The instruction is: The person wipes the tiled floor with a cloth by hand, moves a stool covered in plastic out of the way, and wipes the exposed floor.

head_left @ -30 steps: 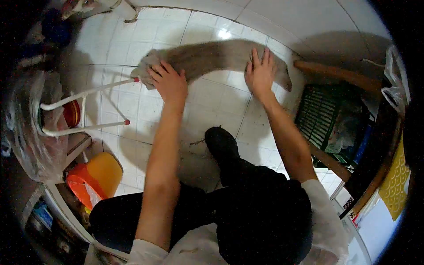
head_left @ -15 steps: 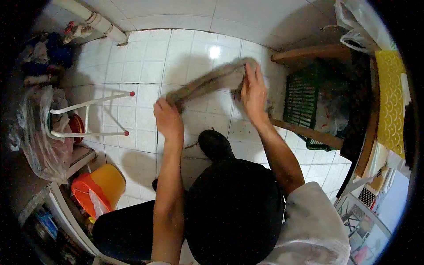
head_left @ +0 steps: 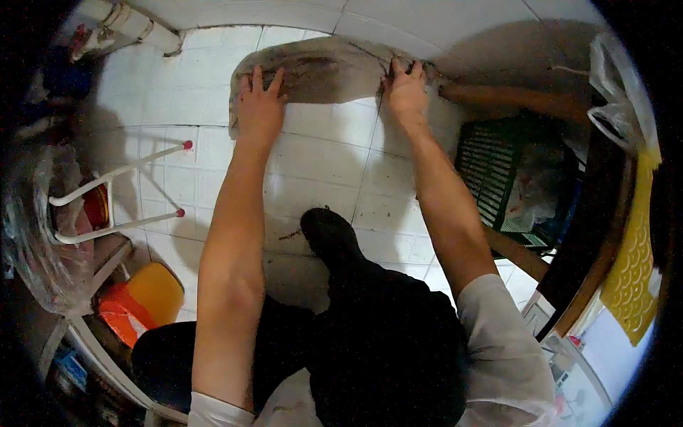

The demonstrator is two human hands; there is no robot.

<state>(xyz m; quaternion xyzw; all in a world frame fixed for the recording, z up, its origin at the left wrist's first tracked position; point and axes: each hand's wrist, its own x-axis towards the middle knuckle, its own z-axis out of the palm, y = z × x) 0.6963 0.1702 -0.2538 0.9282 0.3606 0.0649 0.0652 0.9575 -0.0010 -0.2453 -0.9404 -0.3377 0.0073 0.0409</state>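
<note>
A damp-looking grey-brown cloth point(head_left: 324, 71) lies spread across the white tiled floor point(head_left: 313, 167), along the foot of the wall. My left hand point(head_left: 260, 103) rests on the cloth's left part, fingers apart and pointing away from me. On its right part lies my right hand point(head_left: 407, 85), its fingers also spread and pressing near the edge. Dark patches mark the middle of the cloth between both hands. Part of the cloth is hidden under my fingers.
At the right, a green plastic crate point(head_left: 487, 171) stands within a wooden frame point(head_left: 519, 99). A white-legged stool point(head_left: 117, 174) lies on its side at the left, near an orange bucket point(head_left: 160, 292). My black shoe point(head_left: 329, 231) is on the tiles; a pipe point(head_left: 146, 28) meets the floor far left.
The cloth, held stretched in the air between both hands before, now lies on the floor by the wall. Both hands have moved forward and opened out flat on it.
</note>
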